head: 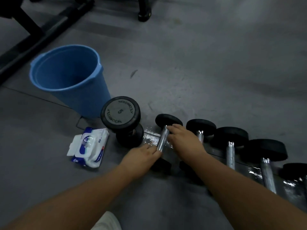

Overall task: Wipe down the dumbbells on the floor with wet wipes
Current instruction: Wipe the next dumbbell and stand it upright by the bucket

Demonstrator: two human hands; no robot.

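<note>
Your left grip (142, 153) touches the near end of the dumbbell (162, 140) on its chrome bar, and your right grip (182, 138) lies against the bar's far side. The blur hides whether either closes round it. The dumbbell lies on the floor (207, 72), first in a row. Expect it to be heavy, rigid, and likely slick on the chrome. Hold the bar mid-length. The wipes pack (89, 146) lies to your left.

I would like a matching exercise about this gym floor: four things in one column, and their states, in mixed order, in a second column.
1 bucket
2 wipes pack
3 dumbbell marked 5
4 dumbbell beside it

a stands on end
b left hand and right hand on its handle
c plain blue, upright
d white and blue, lies flat

Pairs: 1-c, 2-d, 3-a, 4-b
</note>
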